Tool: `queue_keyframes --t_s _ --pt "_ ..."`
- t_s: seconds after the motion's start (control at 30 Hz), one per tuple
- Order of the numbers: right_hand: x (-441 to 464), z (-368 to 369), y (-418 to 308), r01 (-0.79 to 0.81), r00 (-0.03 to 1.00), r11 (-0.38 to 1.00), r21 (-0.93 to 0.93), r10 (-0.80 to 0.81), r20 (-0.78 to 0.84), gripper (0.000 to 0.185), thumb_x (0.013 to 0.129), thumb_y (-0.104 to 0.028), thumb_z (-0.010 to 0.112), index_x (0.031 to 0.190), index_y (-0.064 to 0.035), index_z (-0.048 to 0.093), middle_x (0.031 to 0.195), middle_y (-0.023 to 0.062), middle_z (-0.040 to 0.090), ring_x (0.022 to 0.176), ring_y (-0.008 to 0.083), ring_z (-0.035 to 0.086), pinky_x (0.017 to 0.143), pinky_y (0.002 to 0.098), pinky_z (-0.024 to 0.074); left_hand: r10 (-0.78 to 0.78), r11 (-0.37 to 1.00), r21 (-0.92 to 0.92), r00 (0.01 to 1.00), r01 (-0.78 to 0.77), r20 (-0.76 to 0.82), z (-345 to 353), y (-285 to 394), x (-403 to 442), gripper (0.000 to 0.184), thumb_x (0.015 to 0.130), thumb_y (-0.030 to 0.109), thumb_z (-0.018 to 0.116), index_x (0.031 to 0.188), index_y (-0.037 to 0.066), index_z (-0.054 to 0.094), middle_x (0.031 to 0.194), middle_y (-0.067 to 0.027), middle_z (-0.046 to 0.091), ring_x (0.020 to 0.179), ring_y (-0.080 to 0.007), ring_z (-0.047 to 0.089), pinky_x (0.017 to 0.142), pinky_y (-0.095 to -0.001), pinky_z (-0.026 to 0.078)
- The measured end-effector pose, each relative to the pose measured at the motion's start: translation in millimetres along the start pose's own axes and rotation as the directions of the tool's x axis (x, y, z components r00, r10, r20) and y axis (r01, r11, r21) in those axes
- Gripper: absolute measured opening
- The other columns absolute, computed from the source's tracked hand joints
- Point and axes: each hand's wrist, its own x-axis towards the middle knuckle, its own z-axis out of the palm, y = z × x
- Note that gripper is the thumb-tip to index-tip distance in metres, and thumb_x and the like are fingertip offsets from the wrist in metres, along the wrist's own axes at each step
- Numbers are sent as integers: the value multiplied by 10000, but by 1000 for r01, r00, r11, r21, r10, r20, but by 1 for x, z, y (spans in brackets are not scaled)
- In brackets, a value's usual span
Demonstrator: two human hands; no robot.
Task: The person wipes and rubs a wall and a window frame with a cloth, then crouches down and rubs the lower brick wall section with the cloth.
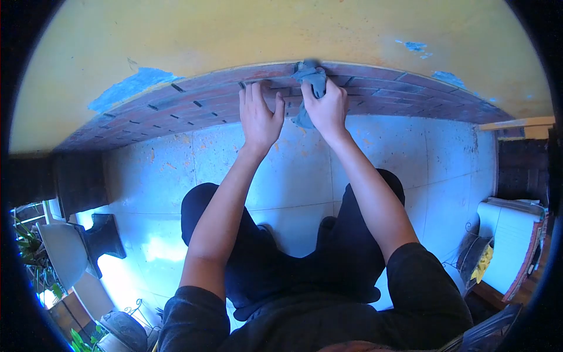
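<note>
A grey cloth [311, 76] is bunched in my right hand [328, 108], pressed against the top edge of the brick-patterned band [375, 88] low on the wall. Part of the cloth hangs down below my fingers. To the left of it, my left hand [260, 117] rests on the same band with its fingers apart and nothing held. Above the band is the yellow wall [234, 35], with blue patches where paint has come off.
Orange flakes lie on the pale tiled floor [293, 220] along the wall. Dark furniture [81, 182] and plants [35, 252] stand at the left. At the right are a white-topped piece [510, 240] and a round container with yellow contents [475, 261].
</note>
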Motion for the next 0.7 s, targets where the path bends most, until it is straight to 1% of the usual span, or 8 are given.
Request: queue_keyframes --t_s 0.27,0.3,0.4,0.43,0.53,0.57,0.67,0.7 --pt "-16 -16 7 189 947 978 85 -204 247 350 941 -241 592 1200 -7 614 974 305 712 896 523 677 796 573 540 -164 925 -317 973 209 163 2 31 -2 206 1040 186 645 1094 -7 599 912 -170 679 773 -284 614 704 -402 505" --pt "-19 -14 10 149 954 982 120 -174 244 345 969 -199 584 1246 5 553 1048 299 698 942 485 684 843 544 535 -197 910 -325 957 259 211 3 31 -1 203 1051 188 638 1073 -11 603 895 -170 684 738 -268 604 672 -389 502" --pt "-25 -2 14 35 991 936 350 -78 112 350 990 -142 603 1282 11 488 1074 255 677 957 379 691 864 480 535 -184 915 -318 958 249 221 11 29 -3 213 1030 197 660 1068 -11 638 815 -210 667 698 -377 641 657 -464 501" --pt "-26 -1 12 41 996 904 426 -73 58 382 970 -50 652 1292 8 455 1040 197 643 946 272 659 847 420 531 -200 906 -327 952 270 231 13 28 -2 207 1031 194 661 1049 -12 647 823 -210 666 694 -370 636 652 -456 497" --pt "-27 -1 6 106 994 835 540 -79 -73 391 949 12 661 1286 4 464 997 167 629 928 210 639 809 369 531 -228 886 -352 944 302 237 11 32 -2 204 1031 188 664 997 -13 668 841 -209 664 684 -351 624 639 -433 490" --pt "-26 0 5 167 981 863 477 -99 -166 393 898 47 715 1243 -2 532 978 157 636 897 232 670 778 350 540 -223 886 -361 949 292 221 10 34 -2 208 1031 188 665 983 -14 670 845 -207 666 683 -348 621 637 -424 490" --pt "5 -6 -3 536 818 841 80 -493 -297 355 840 39 774 1162 -21 637 975 140 653 841 290 695 715 359 556 -206 886 -384 964 258 170 10 33 0 189 1028 165 664 1084 -15 656 923 -179 693 744 -285 634 691 -382 507" --pt "9 -7 -9 507 839 859 70 -473 -270 333 781 17 819 1090 -43 711 979 118 664 810 331 699 668 397 562 -206 880 -412 972 236 116 10 33 0 197 1027 152 663 1126 -17 647 955 -176 699 765 -272 636 709 -376 511"
